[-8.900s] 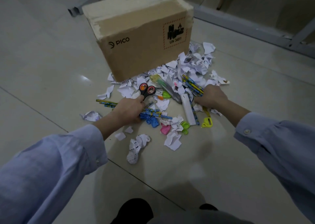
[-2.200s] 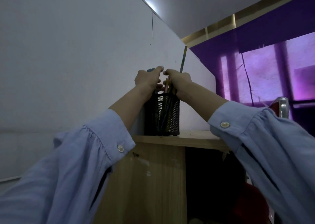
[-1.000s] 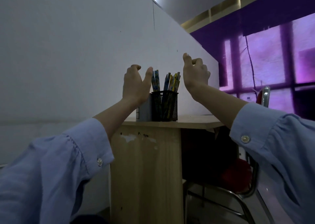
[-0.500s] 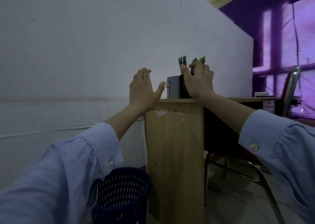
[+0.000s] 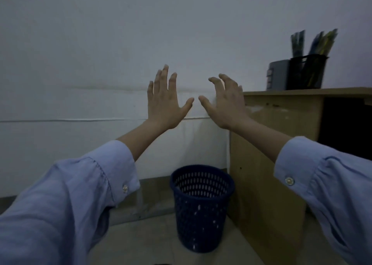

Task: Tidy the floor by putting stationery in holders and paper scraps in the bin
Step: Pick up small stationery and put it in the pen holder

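My left hand [image 5: 164, 101] and my right hand [image 5: 225, 103] are raised side by side in front of the white wall, fingers spread, both holding nothing. A black mesh pen holder [image 5: 307, 73] full of pencils [image 5: 322, 43] stands on the wooden desk [image 5: 281, 93] at the upper right, well to the right of my right hand. A grey holder [image 5: 277, 74] stands against its left side. A dark blue perforated bin [image 5: 201, 206] stands on the floor below my hands, beside the desk's side panel. The floor pile is out of view.
The white wall [image 5: 100, 43] fills the background with a grey skirting at its foot. The desk's wooden side panel [image 5: 267, 174] rises right of the bin. A dark opening under the desk lies at the far right.
Both hands have come away from the pen holder and drifted left and down, now empty and spread. The view has swung left and down, showing the whole bin.
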Tool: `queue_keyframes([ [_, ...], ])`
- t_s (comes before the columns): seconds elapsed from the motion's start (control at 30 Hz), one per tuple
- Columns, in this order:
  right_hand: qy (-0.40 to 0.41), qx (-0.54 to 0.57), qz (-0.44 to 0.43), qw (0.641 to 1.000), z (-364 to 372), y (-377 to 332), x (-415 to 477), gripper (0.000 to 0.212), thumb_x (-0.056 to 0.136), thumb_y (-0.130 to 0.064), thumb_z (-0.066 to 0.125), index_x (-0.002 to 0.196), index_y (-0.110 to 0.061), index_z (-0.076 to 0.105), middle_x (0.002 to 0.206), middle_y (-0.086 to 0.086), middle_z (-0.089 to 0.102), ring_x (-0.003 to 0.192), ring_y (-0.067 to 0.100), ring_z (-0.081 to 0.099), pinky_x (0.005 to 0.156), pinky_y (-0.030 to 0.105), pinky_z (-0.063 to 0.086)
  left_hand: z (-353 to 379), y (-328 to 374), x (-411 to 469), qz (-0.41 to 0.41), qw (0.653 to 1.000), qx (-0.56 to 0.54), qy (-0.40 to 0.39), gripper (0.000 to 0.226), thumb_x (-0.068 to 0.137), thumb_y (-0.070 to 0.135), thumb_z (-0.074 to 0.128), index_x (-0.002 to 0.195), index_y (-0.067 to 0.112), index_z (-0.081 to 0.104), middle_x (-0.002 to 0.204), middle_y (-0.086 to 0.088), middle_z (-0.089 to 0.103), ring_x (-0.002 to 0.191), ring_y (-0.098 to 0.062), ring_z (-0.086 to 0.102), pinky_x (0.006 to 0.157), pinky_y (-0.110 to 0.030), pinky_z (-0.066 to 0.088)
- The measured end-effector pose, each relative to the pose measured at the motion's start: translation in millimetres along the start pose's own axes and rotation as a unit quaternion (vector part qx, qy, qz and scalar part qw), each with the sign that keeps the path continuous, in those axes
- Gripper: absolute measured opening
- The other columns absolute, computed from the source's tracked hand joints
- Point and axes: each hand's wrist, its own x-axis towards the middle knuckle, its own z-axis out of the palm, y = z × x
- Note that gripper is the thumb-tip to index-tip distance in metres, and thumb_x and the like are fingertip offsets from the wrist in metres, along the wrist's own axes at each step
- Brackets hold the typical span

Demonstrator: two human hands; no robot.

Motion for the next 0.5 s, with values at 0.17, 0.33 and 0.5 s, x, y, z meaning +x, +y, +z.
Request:
queue_keyframes([
  [0.17,-0.034,0.035,-0.052,0.997,46.9,-62.5,-10.7,0.063,0.091,-0.054,0.043,0.143,-0.020,0.035,0.153,0.010,0.027,0.142,0.029,0.022,0.116,0.054,0.016,-32.2,-67.5,-39.8,-0.051,0.996,0.076,-0.016,0.083,0.086,0.059,0.046,0.148,0.013,0.016,0.160,-0.008,-0.003,0.148,-0.026,-0.003,0.119,-0.047,0.004],
  [0.33,-0.074,0.087,-0.100,0.988,90.1,-126.8,-25.1,0.063,0.090,-0.053,0.045,0.143,-0.020,0.033,0.153,0.010,0.026,0.142,0.031,0.020,0.116,0.055,0.013,-63.6,-127.5,-82.1,-0.115,0.983,0.136,-0.037,0.085,0.086,0.061,0.045,0.149,0.014,0.014,0.160,-0.008,-0.004,0.148,-0.027,-0.004,0.119,-0.048,0.003],
  [0.5,-0.114,0.152,-0.147,0.971,132.4,-199.6,-47.2,0.063,0.090,-0.051,0.046,0.144,-0.022,0.031,0.154,0.010,0.024,0.143,0.031,0.019,0.116,0.055,0.013,-100.1,-189.6,-136.7,-0.184,0.960,0.203,-0.062,0.085,0.087,0.062,0.043,0.150,0.015,0.010,0.160,-0.008,-0.008,0.148,-0.027,-0.006,0.118,-0.049,0.002],
])
